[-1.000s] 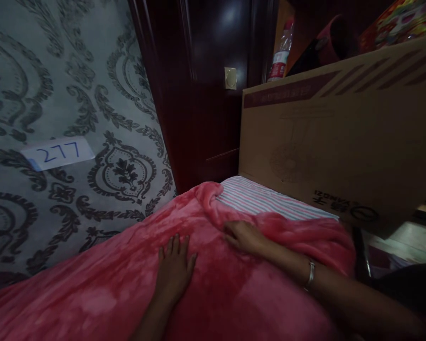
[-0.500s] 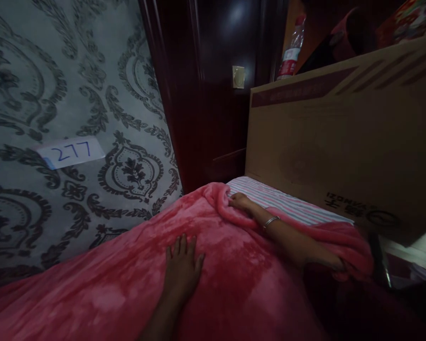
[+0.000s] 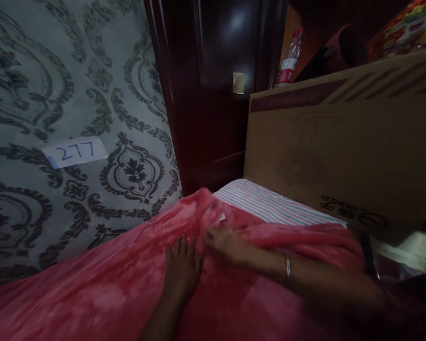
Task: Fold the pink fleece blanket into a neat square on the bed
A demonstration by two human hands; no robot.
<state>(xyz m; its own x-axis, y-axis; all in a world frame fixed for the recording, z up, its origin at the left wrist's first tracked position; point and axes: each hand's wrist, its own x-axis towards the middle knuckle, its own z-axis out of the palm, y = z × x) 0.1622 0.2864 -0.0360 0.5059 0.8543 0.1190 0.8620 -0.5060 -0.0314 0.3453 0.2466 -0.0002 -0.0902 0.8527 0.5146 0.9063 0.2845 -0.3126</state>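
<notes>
A fluffy pink blanket (image 3: 92,293) covers the bed in front of me. My left hand (image 3: 181,265) lies flat on it, fingers spread. My right hand (image 3: 224,242), with a silver bangle on the wrist, rests on the blanket just right of the left hand, beside a raised fold of the blanket's top edge. I cannot tell whether its fingers pinch the fabric. Beyond the fold, a striped sheet (image 3: 270,206) shows at the head of the bed.
A large cardboard box (image 3: 341,142) stands along the right of the bed. Patterned wallpaper with a label reading 277 (image 3: 74,151) is on the left. Dark wooden furniture (image 3: 213,94) stands behind, with a plastic bottle (image 3: 289,59) on a shelf.
My right hand has drawn back from the blanket's far top edge toward me and now sits next to my left hand. The fold of the blanket came with it. My left hand stayed put.
</notes>
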